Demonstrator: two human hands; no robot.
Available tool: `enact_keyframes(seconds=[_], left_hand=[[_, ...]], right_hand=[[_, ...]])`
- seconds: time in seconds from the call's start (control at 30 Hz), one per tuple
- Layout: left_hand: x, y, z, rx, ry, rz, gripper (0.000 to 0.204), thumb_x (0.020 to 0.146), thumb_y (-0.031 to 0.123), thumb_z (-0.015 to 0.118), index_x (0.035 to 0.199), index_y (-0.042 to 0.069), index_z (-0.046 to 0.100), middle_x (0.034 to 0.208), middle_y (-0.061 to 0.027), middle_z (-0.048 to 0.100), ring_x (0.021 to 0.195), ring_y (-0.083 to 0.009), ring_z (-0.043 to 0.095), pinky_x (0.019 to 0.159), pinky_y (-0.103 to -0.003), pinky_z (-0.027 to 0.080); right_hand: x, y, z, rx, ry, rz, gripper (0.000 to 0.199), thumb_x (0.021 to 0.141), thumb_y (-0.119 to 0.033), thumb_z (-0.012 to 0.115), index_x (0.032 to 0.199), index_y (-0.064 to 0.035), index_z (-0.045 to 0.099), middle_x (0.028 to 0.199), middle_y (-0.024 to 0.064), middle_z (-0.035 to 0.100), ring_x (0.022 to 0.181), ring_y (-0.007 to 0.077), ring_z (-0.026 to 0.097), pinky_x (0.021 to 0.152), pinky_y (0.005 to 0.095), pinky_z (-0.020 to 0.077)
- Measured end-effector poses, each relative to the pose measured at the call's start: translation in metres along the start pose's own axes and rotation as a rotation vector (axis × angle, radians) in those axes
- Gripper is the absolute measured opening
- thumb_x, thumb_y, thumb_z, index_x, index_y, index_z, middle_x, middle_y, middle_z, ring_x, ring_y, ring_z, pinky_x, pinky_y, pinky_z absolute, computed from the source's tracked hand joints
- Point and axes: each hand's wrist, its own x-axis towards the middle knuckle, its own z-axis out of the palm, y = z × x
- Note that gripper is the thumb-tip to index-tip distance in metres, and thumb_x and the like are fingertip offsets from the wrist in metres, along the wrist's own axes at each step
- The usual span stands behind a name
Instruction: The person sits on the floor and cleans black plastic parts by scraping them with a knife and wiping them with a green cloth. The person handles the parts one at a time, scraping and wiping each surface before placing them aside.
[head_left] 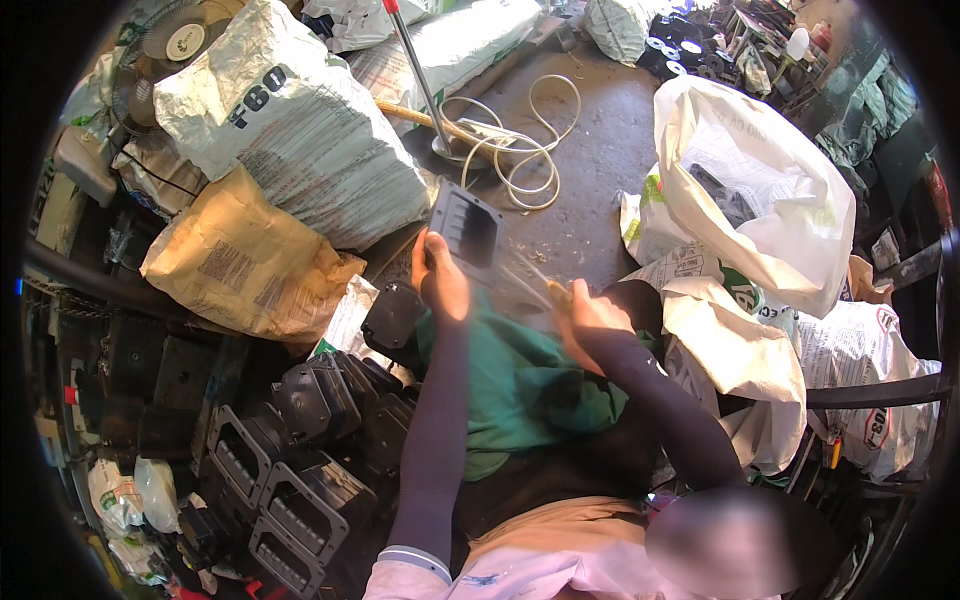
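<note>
**Black casing held up over a crowded floor**

The left hand point(440, 275) is clamped on a black plastic casing point(468, 232), lifting it above a green cloth point(520, 385) on the lap. The right hand point(588, 318) is closed around a thin blurred tool point(535, 280) beside it. More black casings point(300, 450) pile up at the left, sacks point(290, 130) crowd behind, a white bag point(770, 200) stands right, and a hose point(530, 150) coils on the floor.
</note>
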Motion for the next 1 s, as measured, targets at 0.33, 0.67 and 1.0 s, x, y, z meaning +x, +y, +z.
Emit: enact_keyframes(seconds=[0.33, 0.67, 1.0], left_hand=[[0.011, 0.001, -0.008, 0.131, -0.051, -0.167, 0.081, 0.100, 0.063, 0.037, 0.134, -0.009, 0.051, 0.139, -0.0260, 0.052, 0.128, -0.0327, 0.051, 0.107, -0.038, 0.038], [0.047, -0.058, -0.027, -0.258, -0.393, -0.229, 0.094, 0.099, 0.068, 0.018, 0.153, -0.007, 0.005, 0.162, -0.0229, 0.005, 0.151, -0.0268, 0.012, 0.121, -0.034, 0.011], [0.022, -0.005, -0.017, -0.119, -0.435, -0.266, 0.100, 0.096, 0.074, 0.019, 0.148, -0.011, 0.028, 0.151, -0.0233, 0.036, 0.136, -0.0264, 0.041, 0.113, -0.033, 0.031]], right_hand=[[0.015, -0.005, -0.007, -0.008, 0.025, -0.008, 0.034, 0.097, -0.031, 0.054, 0.108, -0.0006, 0.046, 0.085, 0.0279, 0.068, 0.082, 0.0465, 0.066, 0.073, 0.0546, 0.0502], [0.006, -0.005, -0.004, 0.224, -0.145, -0.105, 0.060, 0.093, -0.042, 0.061, 0.129, 0.0035, 0.047, 0.102, 0.0313, 0.067, 0.096, 0.0447, 0.066, 0.084, 0.0470, 0.0514], [0.015, -0.017, 0.002, 0.244, -0.136, -0.142, 0.045, 0.093, -0.036, 0.061, 0.118, 0.0001, 0.050, 0.099, 0.0297, 0.066, 0.095, 0.0467, 0.064, 0.081, 0.0501, 0.0506]])
